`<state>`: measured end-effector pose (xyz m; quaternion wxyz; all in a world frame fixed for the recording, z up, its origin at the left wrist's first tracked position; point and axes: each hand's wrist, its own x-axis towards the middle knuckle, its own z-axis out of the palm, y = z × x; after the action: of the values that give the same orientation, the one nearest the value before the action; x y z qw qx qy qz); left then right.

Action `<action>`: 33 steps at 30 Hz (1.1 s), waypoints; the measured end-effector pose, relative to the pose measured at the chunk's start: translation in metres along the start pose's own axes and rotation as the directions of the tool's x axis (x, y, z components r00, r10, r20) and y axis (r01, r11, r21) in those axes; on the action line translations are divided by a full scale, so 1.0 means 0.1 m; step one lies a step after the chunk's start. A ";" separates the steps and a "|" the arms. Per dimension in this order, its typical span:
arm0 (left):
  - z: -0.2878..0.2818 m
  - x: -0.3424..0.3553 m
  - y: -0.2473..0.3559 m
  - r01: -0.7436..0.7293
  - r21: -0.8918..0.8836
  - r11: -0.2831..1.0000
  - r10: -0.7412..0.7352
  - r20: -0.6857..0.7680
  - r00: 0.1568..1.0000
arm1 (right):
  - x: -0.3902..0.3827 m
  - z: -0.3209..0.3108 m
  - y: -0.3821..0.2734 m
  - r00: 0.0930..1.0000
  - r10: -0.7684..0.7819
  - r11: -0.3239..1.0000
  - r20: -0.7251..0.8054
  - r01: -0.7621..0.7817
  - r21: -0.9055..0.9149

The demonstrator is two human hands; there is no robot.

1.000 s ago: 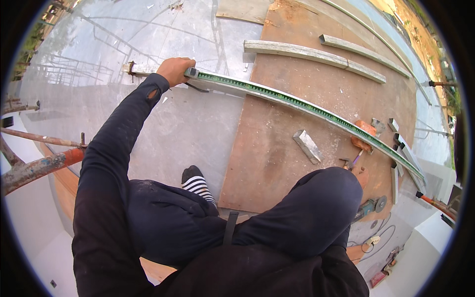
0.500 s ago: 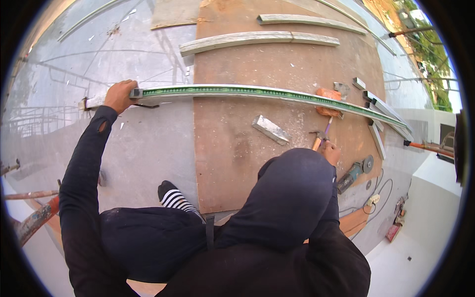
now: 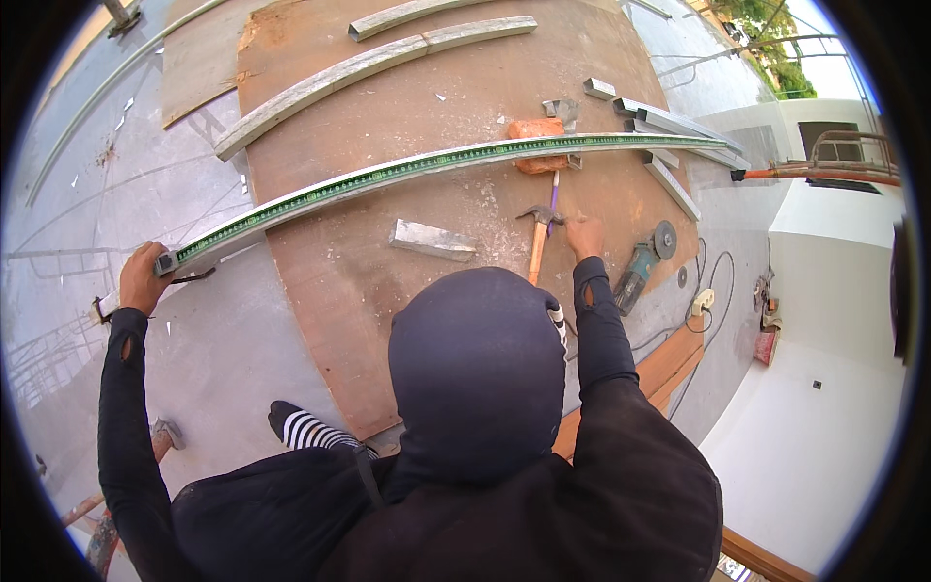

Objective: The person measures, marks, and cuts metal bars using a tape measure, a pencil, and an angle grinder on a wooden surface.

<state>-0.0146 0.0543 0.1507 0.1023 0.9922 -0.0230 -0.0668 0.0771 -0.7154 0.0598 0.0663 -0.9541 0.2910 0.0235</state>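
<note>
My left hand [image 3: 145, 276] grips the left end of a long pale bar [image 3: 95, 307], at the grey case [image 3: 165, 262] of a green tape measure [image 3: 320, 191]. The tape runs rightward along the bar, over an orange bundle [image 3: 536, 132] on the brown board [image 3: 330, 291]. My right hand [image 3: 585, 236] has curled fingers just right of a purple-handled tool [image 3: 554, 194] and a claw hammer [image 3: 538, 247]; what they hold, if anything, is unclear. A short metal offcut [image 3: 432, 240] lies left of the hammer, above my bent knee.
Two long bars [image 3: 378, 60] lie toward the back, short tubes [image 3: 669, 184] at the right. An angle grinder [image 3: 640, 267], cords and a power strip [image 3: 703, 303] sit right of my hand. Scaffold pipes [image 3: 795, 172] stand at both sides, beside a white ledge [image 3: 815, 417].
My view has swung right, so my left hand and the tape's left end sit lower left. My right hand, hidden behind my knee at first, has come out beside the hammer.
</note>
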 end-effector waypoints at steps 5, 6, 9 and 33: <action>-0.07 0.09 0.03 -0.044 0.008 0.999 0.044 0.004 0.999 | 0.17 -0.04 -0.26 0.980 -0.095 0.981 0.177 0.062 0.186; -0.01 0.15 0.07 -0.041 -0.001 0.999 0.041 0.005 0.999 | 0.35 0.00 -0.10 0.964 -0.105 0.988 0.245 0.073 0.137; 0.10 0.12 -0.02 -0.037 -0.026 0.999 0.037 -0.005 0.999 | 0.53 0.20 0.03 0.960 -0.064 0.995 0.272 0.039 0.097; -0.08 0.27 0.13 -0.035 0.096 0.995 0.032 0.034 0.999 | -0.57 -1.24 -2.71 0.740 -0.667 -0.078 0.086 -0.184 0.980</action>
<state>0.0125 0.0416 0.1577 0.0551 0.9943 -0.0445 -0.0798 0.1817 -0.4788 0.2181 0.8071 -0.5844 -0.0155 0.0828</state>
